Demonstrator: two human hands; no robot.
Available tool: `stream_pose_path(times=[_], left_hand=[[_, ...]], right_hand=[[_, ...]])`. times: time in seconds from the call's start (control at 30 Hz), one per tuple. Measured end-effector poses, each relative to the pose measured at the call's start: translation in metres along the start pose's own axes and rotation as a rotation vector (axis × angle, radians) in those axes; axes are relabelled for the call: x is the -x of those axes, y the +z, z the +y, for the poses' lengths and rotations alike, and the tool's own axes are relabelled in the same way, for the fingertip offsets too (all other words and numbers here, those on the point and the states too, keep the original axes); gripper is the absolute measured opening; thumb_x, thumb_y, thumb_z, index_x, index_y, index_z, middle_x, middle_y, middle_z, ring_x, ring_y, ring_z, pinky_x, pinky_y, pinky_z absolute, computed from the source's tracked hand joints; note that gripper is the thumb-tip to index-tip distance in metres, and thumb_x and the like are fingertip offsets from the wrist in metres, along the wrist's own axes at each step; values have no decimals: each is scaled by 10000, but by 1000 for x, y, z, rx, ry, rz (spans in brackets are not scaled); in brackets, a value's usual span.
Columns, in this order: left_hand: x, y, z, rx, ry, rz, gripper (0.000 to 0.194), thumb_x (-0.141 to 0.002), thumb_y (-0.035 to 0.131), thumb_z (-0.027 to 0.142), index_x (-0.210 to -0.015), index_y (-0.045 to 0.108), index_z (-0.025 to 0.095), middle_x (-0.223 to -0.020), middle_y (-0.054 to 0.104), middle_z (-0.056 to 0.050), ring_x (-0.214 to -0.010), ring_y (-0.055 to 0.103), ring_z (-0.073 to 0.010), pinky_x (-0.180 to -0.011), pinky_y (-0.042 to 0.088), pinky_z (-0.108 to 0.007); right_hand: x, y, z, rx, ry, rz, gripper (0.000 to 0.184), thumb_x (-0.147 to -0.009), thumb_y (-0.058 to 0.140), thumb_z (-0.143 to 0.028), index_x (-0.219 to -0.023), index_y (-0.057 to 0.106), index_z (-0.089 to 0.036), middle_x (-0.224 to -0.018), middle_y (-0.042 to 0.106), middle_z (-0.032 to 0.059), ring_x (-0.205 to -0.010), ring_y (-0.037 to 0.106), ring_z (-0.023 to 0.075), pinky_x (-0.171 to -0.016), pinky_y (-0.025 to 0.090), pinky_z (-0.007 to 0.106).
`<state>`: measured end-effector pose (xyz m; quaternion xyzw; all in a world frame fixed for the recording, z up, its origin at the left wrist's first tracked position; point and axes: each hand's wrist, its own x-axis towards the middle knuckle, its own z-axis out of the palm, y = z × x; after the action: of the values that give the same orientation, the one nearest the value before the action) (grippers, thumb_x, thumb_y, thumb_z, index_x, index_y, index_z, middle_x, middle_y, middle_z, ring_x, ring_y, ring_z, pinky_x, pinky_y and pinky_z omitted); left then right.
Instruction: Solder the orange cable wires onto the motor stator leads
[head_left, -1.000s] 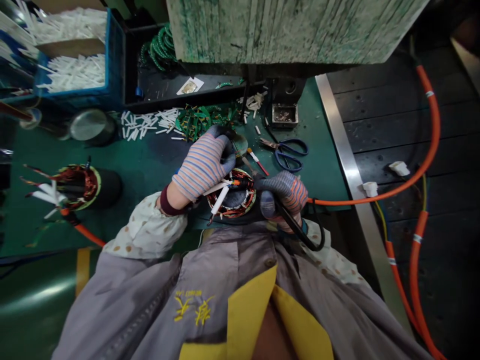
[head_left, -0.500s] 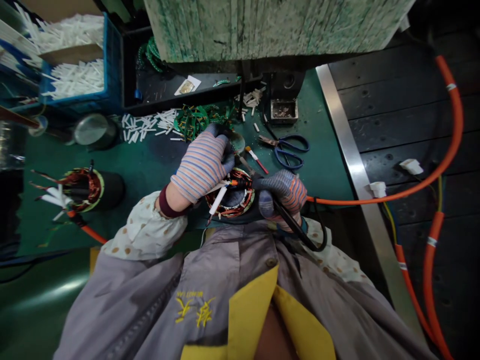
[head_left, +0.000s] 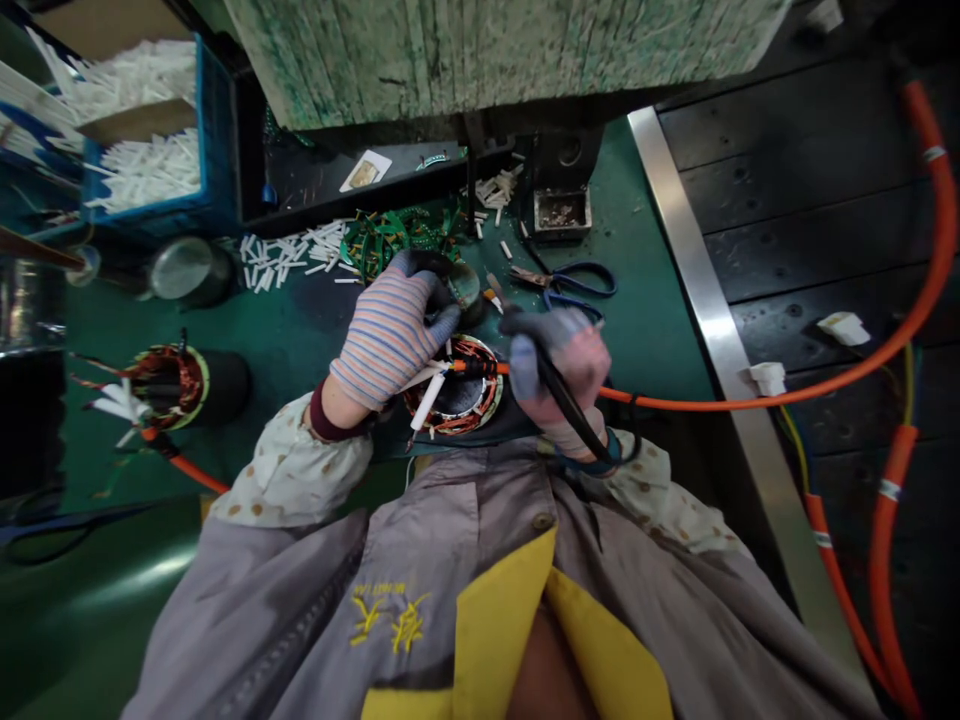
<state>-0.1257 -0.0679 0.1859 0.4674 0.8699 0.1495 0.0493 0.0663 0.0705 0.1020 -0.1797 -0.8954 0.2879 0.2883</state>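
In the head view, my gloved right hand (head_left: 564,368) is wrapped round a soldering iron (head_left: 504,294), whose black cord (head_left: 568,405) trails back over the wrist. The iron's tip lies above the bench by a small round tin (head_left: 466,285). My gloved left hand (head_left: 391,328) is pinched closed at the upper left of a copper-wound motor stator (head_left: 491,400); its fingers hide what they grip. White sleeved leads (head_left: 426,404) stick out of the stator, and an orange cable (head_left: 675,404) runs into it beneath my right hand.
Blue-handled scissors (head_left: 585,280) and a small metal tray (head_left: 562,212) lie beyond my right hand. Green wire pieces (head_left: 390,240) and white tubes (head_left: 289,252) are heaped behind the left. Another wound stator (head_left: 196,385) stands at left, near a blue bin (head_left: 219,150).
My right hand has drawn the soldering iron up and away from the stator's leads, toward the tin, and is blurred. My left hand stays pinched by the stator. The view has shifted slightly.
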Motion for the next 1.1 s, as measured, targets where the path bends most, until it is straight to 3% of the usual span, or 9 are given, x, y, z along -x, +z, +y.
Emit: stream_pose_path(times=[0.23,0.47,0.7,0.9,1.1], left_hand=[[0,1,-1,40,7,15,174,-1045,735,394,-1035,761,223,-1196,729,-124,-1130,724,-347,-1076,638,-451],[-2,4,-2,46,-12,-4,162,-1037,752,365,-1033,764,204,-1177,707,-143,-1091,723,-351,-1045,631,-449],[-1,1,-9,117,38,-23,229,-1085,711,405,-1131,804,200,-1237,729,-136,-1124,715,-337,-1074,633,-451],[-2,7,-15,260,26,40,205,-1089,737,412,-1094,792,214,-1236,756,-126,-1157,739,-332,-1127,633,-476],[-3,16,-19,330,33,65,184,-1078,766,421,-1068,748,238,-1250,760,-138,-1252,725,-364,-1199,611,-510]], right_hand=[[-45,1,-13,72,-110,-91,428,-1151,594,-327,-1505,833,-291,-1127,708,107,-1062,671,315,-989,579,481],[-45,3,-10,151,-164,-44,388,-1145,635,-344,-1468,847,-304,-1178,730,115,-1095,664,323,-959,568,473],[-42,-2,-12,94,-129,-88,360,-1177,585,-338,-1390,868,-276,-1191,758,119,-1157,687,338,-1038,584,514],[-60,-7,3,49,-144,-186,307,-1178,659,-388,-1360,856,-238,-1273,816,150,-1210,695,346,-1128,593,554],[-84,11,15,178,-224,-217,229,-1090,800,-403,-1215,877,-227,-1158,793,128,-1079,680,316,-970,618,500]])
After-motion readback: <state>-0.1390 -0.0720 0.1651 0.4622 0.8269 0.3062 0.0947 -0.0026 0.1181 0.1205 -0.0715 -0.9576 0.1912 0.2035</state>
